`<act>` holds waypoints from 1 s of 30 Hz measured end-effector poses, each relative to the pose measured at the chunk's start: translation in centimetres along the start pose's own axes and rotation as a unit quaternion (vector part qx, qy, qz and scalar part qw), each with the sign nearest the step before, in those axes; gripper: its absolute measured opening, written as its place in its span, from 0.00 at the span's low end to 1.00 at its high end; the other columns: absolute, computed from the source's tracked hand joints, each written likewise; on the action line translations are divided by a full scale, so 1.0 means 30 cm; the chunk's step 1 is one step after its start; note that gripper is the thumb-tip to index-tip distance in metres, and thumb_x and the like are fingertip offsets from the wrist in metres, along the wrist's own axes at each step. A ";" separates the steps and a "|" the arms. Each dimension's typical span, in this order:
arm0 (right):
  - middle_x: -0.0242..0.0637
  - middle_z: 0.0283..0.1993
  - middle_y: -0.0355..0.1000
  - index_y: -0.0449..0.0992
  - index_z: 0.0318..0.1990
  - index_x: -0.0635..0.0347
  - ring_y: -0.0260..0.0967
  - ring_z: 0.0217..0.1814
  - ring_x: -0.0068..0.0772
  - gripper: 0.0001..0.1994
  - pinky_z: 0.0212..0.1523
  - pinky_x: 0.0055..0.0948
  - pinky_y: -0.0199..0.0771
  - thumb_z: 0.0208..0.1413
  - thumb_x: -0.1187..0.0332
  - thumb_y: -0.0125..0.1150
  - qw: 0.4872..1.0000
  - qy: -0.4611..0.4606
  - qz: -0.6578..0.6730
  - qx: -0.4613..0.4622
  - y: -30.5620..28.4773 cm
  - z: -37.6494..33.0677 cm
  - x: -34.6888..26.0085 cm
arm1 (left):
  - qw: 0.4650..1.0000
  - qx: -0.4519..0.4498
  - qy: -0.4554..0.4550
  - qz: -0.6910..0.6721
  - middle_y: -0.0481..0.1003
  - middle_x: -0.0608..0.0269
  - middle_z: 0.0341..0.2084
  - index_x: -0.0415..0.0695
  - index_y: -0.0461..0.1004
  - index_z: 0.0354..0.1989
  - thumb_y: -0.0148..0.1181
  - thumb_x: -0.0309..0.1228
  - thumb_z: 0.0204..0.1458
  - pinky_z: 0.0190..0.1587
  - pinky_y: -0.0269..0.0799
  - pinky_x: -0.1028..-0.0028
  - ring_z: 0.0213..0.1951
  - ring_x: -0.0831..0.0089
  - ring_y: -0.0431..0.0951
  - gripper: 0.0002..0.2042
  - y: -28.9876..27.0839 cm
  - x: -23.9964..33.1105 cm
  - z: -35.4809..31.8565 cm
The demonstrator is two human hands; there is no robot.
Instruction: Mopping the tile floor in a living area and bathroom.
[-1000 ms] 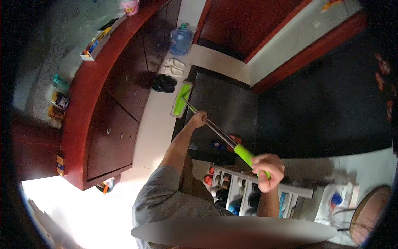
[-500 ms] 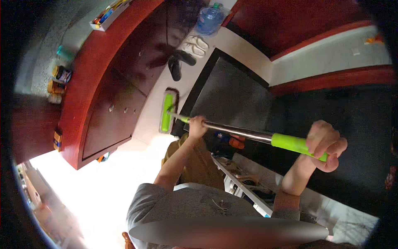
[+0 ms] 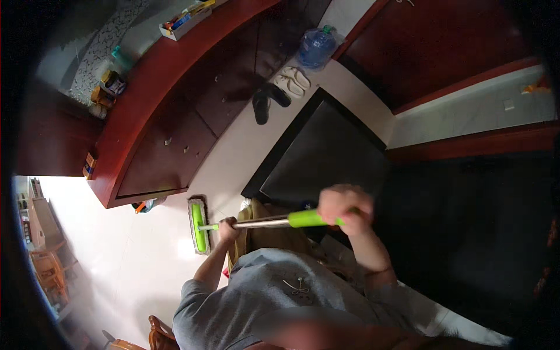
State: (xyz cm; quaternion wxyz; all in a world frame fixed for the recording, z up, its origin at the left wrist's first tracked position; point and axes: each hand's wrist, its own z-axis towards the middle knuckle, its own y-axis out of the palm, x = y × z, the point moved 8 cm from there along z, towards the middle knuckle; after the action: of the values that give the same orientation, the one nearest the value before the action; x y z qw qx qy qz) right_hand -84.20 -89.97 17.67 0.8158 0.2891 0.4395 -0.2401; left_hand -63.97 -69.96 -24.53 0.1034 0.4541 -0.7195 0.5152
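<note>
A flat mop with a bright green head and a grey pad edge lies on the pale floor to the left of my legs. My left hand is wrapped round the lower part of its metal pole, close to the head. Farther up, my right hand grips the top of the green handle; its fingers are slightly blurred. The pole runs across in front of my body, rising to the right.
A dark red curved cabinet stands at the left, with jars and a box on top. Black slippers, white clogs and a blue water bottle lie beyond a black mat. A wooden chair is lower left.
The mop head has come back along the floor, left and nearer to me, away from the slippers. Both hands have moved left with the pole, the right one farthest. The view has shifted too.
</note>
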 end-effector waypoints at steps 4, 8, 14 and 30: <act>0.28 0.09 0.60 0.64 0.12 0.52 0.58 0.09 0.26 0.12 0.11 0.27 0.59 0.43 0.65 0.55 0.977 -0.114 -0.103 0.148 -0.029 0.010 -0.369 | 0.984 0.071 0.163 -0.003 0.73 0.57 0.22 0.45 0.74 0.21 0.61 0.35 0.29 0.41 0.66 0.62 0.32 0.57 0.72 0.10 -0.040 0.261 -0.079; 0.29 0.11 0.65 0.64 0.24 0.54 0.61 0.10 0.18 0.04 0.10 0.15 0.59 0.49 0.72 0.50 0.936 -0.340 -0.083 0.028 -0.075 -0.149 -0.696 | 0.953 0.070 0.294 -0.021 0.69 0.59 0.18 0.46 0.73 0.19 0.59 0.31 0.28 0.38 0.64 0.63 0.31 0.59 0.70 0.07 -0.111 0.668 -0.054; 0.31 0.15 0.69 0.69 0.26 0.56 0.67 0.15 0.21 0.02 0.15 0.20 0.69 0.47 0.70 0.52 0.876 -0.044 -0.460 -0.142 0.016 -0.220 -0.609 | 0.940 0.055 0.321 -0.098 0.70 0.56 0.19 0.44 0.70 0.15 0.56 0.28 0.33 0.37 0.64 0.62 0.30 0.55 0.70 0.03 -0.025 0.804 0.238; 0.27 0.15 0.60 0.68 0.17 0.57 0.61 0.15 0.25 0.04 0.16 0.22 0.63 0.39 0.74 0.51 0.890 -0.057 -0.200 -0.406 0.260 0.049 -0.205 | 0.888 0.171 0.359 -0.230 0.69 0.56 0.21 0.41 0.66 0.18 0.65 0.31 0.36 0.35 0.65 0.61 0.30 0.55 0.70 0.12 0.185 0.857 0.685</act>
State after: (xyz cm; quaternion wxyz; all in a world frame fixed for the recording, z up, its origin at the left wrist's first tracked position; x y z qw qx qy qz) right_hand -81.38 -84.54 25.63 0.8202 -0.1752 0.5002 -0.2153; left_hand -76.18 -100.88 -21.48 0.3908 0.4017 -0.4095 0.7199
